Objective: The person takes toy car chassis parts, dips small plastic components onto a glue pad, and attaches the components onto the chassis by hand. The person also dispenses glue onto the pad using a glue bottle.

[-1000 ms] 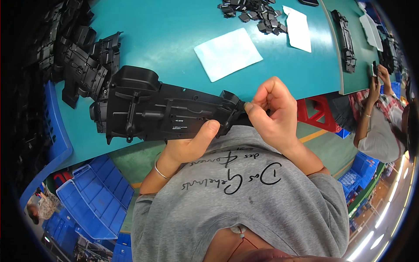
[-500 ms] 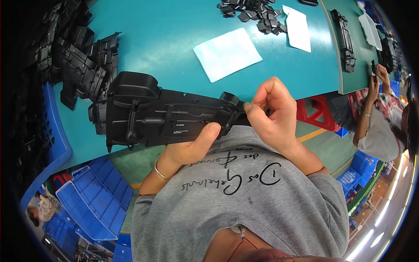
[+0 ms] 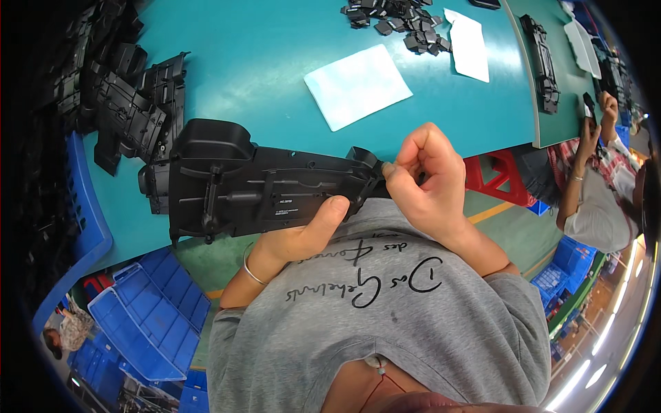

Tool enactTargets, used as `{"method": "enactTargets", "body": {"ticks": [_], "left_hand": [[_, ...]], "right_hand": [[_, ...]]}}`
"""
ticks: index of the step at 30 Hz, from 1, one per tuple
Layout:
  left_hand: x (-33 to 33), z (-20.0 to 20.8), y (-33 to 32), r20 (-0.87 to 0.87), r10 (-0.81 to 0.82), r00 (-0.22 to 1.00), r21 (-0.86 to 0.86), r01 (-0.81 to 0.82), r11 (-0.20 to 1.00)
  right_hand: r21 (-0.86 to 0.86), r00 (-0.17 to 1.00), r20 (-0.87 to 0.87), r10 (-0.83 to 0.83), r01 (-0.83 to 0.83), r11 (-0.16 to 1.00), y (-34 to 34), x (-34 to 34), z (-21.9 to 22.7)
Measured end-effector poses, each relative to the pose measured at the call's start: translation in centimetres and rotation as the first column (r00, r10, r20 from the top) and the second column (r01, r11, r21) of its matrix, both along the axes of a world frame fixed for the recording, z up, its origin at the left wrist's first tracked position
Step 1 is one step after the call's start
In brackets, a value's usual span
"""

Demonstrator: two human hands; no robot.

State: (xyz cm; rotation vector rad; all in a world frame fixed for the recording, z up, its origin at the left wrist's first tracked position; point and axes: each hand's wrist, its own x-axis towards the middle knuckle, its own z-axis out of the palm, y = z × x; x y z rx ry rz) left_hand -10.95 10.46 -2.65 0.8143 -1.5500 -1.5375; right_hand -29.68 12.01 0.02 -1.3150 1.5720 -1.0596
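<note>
Frame (image 3: 255,186) held at the near edge of the bench (image 3: 241,96)

The black frame is between the bench and the person's grey shirt (image 3: 379,296), broad end to the left and narrow end to the right. Its left part overlaps the bench edge from this view, with green floor (image 3: 172,249) showing below. A boxy bulge stands at the upper corner of the broad end.

The left hand (image 3: 299,237) grasps the frame by its lower side near the narrow end: the thumb presses flat on the face, and the other fingers are hidden underneath. A bangle (image 3: 251,267) circles that wrist. The right hand (image 3: 428,175) is at the narrow end, fingers curled in and thumb tip against the corner; whether it pinches the frame or some small piece cannot be told.

On the bench, black parts (image 3: 127,103) lie heaped at the left, beside a blue bin (image 3: 91,199). A white sheet (image 3: 358,87) lies beyond the frame, with a narrower paper (image 3: 469,48) and a scatter of small black pieces (image 3: 421,31) farther off.

Blue crates (image 3: 148,316) sit at lower left. A red stool (image 3: 497,180) stands right of the right hand, and past it a co-worker (image 3: 599,217) handles a dark object.
</note>
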Motion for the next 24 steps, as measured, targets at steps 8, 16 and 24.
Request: {"method": "enactTargets", "body": {"ticks": [8,16,24], "left_hand": [[-0.05,-0.28,-0.02,0.050,-0.005,0.999,-0.029,0.006,1.000],[-0.09,-0.12,0.00,0.033,-0.040,0.999,0.012,0.039,0.999],[-0.25,0.15,-0.24,0.023,-0.032,0.999,0.022,0.032,0.999]], "right_hand": [[-0.029,1.000,-0.012,-0.006,0.005,1.000,0.00,0.23,-0.20],[-0.010,1.000,-0.007,-0.005,0.005,1.000,-0.01,0.23,-0.26],[0.003,1.000,0.001,0.008,-0.008,1.000,-0.03,0.18,-0.32]]}}
